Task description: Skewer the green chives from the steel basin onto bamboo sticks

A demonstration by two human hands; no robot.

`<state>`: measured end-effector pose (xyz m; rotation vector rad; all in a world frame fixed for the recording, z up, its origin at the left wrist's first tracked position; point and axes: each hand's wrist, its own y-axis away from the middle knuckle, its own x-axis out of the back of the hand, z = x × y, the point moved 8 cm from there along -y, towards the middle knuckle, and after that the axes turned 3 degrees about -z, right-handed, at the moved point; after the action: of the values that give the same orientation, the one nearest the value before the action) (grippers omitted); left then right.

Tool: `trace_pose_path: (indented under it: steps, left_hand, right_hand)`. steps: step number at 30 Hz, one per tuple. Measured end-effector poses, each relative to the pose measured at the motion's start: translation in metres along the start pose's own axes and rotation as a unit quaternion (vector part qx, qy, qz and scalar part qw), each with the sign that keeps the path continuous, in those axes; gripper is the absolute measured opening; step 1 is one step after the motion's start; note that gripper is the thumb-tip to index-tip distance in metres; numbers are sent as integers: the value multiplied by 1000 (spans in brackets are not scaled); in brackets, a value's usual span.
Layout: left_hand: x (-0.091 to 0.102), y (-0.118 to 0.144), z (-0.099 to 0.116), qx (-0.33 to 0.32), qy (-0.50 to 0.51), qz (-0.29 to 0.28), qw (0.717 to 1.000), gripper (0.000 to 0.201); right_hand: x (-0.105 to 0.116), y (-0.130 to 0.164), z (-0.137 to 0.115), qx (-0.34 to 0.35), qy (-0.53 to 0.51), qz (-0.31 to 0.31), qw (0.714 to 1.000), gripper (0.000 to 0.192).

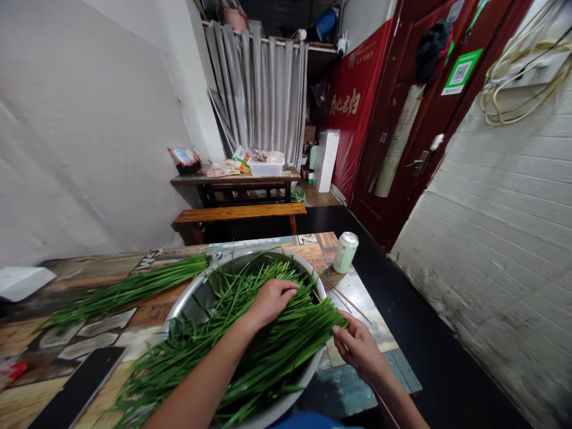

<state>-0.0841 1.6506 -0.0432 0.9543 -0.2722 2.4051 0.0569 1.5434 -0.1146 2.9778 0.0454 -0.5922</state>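
Two hands on chives [268, 339] heaped in steel basin [187, 295]: left hand [271, 300] curled on heap, right hand [357, 345] pinching cut ends. Basin overhangs surface [353, 286] edge; hard tug may tip it, spill stalks.

The near rim of the metal basin [187, 295] is cut off by the lower picture edge and buried under the chives [250, 351] heaped in it. Both forearms run out of the same edge. Fingertips of the left hand [270, 300] are sunk among the stalks over the basin's middle. The right hand [357, 348], at the basin's right rim, shows its back only, so its grasp cannot be judged. Left of the basin, a white object [22, 281] is clipped by the picture edge. Beyond the basin, packets on the far table [236, 177] are too small to identify.
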Motion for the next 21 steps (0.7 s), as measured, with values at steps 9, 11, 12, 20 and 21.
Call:
trace_pose_path:
  steps: [9, 11, 12, 20, 21]
  left_hand:
    - [-20, -1, 1, -32, -135, -10, 990, 19]
    - [-20, -4, 3, -41, -168, 35, 984, 18]
    - [-19, -5, 1, -38, -176, 56, 982, 19]
    - [-21, -17, -12, -18, -100, 77, 992, 20]
    - [-20, -18, -12, -15, -68, 76, 995, 21]
  right_hand:
    - [3, -1, 5, -3, 7, 3, 1000, 28]
    - [3, -1, 4, -5, 10, 4, 1000, 28]
    - [3, -1, 4, -5, 11, 5, 1000, 29]
    - [0, -2, 2, -6, 6, -14, 1000, 25]
    - [0, -2, 2, -4, 5, -18, 1000, 24]
